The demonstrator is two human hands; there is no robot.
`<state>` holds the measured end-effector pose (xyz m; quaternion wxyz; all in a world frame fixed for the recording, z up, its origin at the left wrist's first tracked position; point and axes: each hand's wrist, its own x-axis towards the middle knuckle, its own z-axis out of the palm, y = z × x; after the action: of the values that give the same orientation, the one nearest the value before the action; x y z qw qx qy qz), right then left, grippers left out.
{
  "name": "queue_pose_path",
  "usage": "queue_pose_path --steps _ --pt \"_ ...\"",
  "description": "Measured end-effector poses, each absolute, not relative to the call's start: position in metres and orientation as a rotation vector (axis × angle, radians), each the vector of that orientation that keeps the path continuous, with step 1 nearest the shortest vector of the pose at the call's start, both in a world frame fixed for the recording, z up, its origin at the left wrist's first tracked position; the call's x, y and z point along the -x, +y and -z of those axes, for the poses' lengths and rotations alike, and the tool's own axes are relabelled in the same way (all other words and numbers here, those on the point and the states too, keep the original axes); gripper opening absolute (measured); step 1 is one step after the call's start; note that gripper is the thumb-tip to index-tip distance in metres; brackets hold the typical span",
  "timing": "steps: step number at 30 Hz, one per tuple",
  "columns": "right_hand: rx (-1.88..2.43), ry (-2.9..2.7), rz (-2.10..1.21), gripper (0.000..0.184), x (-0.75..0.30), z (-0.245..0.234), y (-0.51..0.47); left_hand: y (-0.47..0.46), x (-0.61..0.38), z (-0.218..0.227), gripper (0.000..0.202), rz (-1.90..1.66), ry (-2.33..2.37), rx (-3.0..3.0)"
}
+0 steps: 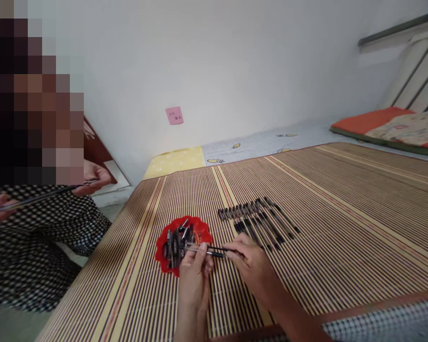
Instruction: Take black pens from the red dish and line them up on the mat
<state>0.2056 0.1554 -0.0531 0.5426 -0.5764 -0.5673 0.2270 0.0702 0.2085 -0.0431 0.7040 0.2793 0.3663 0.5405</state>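
Observation:
My left hand [196, 266] pinches a clear pen barrel [214, 253] with a dark grip end, in front of the red scalloped bowl. My right hand [248, 259] is closed on a thin black pen part [217, 248], perhaps a refill, lying close alongside the barrel; its far end is hidden by my fingers. Black and silver pen pieces fill the red bowl [159, 251]. Beyond my right hand lie a row of dark pen caps [237, 211] and several black pens [276, 221] side by side, partly covered by that hand.
A striped bamboo mat [328, 204] covers the bed. At the left a person in checked clothing [46, 232] holds a long thin piece in both hands. An orange patterned cushion [388, 124] lies far right; a pink note [174, 115] is on the wall.

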Motion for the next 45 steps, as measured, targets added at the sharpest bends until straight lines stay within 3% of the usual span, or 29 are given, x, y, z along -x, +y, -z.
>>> queue_pose_path --steps 6,16,22,26,33,41,45 --pt "1.443 -1.261 -0.616 0.017 -0.223 0.053 0.155 0.208 -0.073 0.045 0.043 -1.112 0.836 -0.726" --pt "1.527 -1.024 -0.658 0.025 -0.252 0.062 0.161 0.199 -0.079 0.046 0.040 -0.936 0.776 -0.809" --pt "1.641 -1.200 -0.502 0.011 -0.241 0.068 0.159 0.208 -0.078 0.053 0.039 -1.085 0.897 -0.961" --pt "1.738 -1.275 -0.409 0.008 -0.241 0.070 0.158 0.207 -0.074 0.048 0.042 -0.988 0.941 -1.124" --pt "1.618 -1.001 -0.624 0.017 -0.258 0.067 0.160 0.196 -0.089 0.058 0.056 -0.738 0.934 -1.289" --pt "1.551 -0.901 -0.631 0.017 -0.274 0.059 0.153 0.211 -0.105 0.063 0.030 -0.819 1.004 -1.415" --pt "1.279 -0.561 -0.621 0.034 -0.338 0.023 0.133 0.215 -0.109 0.046 0.038 -0.895 0.958 -1.397"
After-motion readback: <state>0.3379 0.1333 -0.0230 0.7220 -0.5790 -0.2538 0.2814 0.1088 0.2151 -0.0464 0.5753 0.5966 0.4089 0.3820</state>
